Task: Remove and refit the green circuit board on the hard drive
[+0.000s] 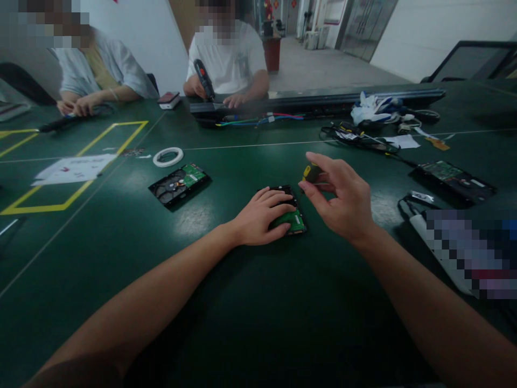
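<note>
My left hand point(262, 218) lies flat with its fingers spread across a hard drive point(298, 220). The drive rests on the table with part of its green circuit board showing; my fingers cover much of the rest. Just right of it, my right hand point(347, 199) is raised and pinches a screwdriver point(311, 172) by its short yellow-and-black handle. The fingers partly hide the screwdriver, and I cannot make out its tip touching the drive.
A second hard drive point(180, 185) lies to the left, near a white tape ring point(168, 157). At right are another drive point(454, 180), cables point(355, 137) and white gloves point(374, 108). Across the green table, a person holds a power drill point(204, 78) at a long black panel point(323, 103).
</note>
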### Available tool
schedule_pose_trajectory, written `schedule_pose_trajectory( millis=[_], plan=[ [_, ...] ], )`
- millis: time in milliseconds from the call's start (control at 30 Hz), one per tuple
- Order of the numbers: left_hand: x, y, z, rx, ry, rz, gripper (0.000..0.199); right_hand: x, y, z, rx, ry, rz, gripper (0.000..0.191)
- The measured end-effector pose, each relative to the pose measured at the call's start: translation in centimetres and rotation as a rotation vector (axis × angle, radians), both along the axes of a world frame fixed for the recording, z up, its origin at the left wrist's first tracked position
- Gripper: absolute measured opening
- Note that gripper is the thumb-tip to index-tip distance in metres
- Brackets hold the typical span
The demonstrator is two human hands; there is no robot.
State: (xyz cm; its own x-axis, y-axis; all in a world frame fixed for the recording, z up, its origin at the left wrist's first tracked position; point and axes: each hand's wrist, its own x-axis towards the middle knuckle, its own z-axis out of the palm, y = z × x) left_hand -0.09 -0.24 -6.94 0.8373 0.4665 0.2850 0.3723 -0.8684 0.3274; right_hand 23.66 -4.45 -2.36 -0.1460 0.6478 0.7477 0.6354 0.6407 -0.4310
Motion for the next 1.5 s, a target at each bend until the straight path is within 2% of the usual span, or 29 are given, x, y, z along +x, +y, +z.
schedule_pose_trajectory(
  millis=[233, 467, 633, 767, 933, 1300, 1500],
  plan=[
    [0.0, 0.1, -0.1, 0.007, -0.001, -0.006, 0.046, -0.1, -0.1, 0.4, -0.007, -0.051, -0.138, 0.047],
    [0.0, 0.0, 0.1, -0.011, -0.007, -0.003, 0.046, 0.0, -0.1, 0.5, -0.006, -0.106, -0.273, 0.049],
    [0.0, 0.0, -0.1, 0.007, -0.007, -0.006, 0.045, -0.1, -0.1, 0.7, 0.010, -0.195, -0.257, 0.050],
    [0.0, 0.1, -0.2, 0.008, -0.007, -0.001, 0.047, -0.4, -0.1, 1.9, -0.007, -0.284, -0.248, 0.040],
    [-0.1, 0.2, -0.3, -0.003, -0.027, 0.002, 0.048, -0.6, -0.5, 3.8, -0.016, -0.306, -0.188, 0.040],
    [-0.1, 0.1, -0.3, 0.015, -0.021, -0.002, 0.045, -1.0, -0.5, 5.5, -0.084, -0.410, -0.207, 0.031],
    [-0.1, 0.0, -0.1, 0.007, -0.006, 0.006, 0.045, -1.4, -0.2, 6.9, -0.149, -0.492, -0.204, 0.011]
  ],
)
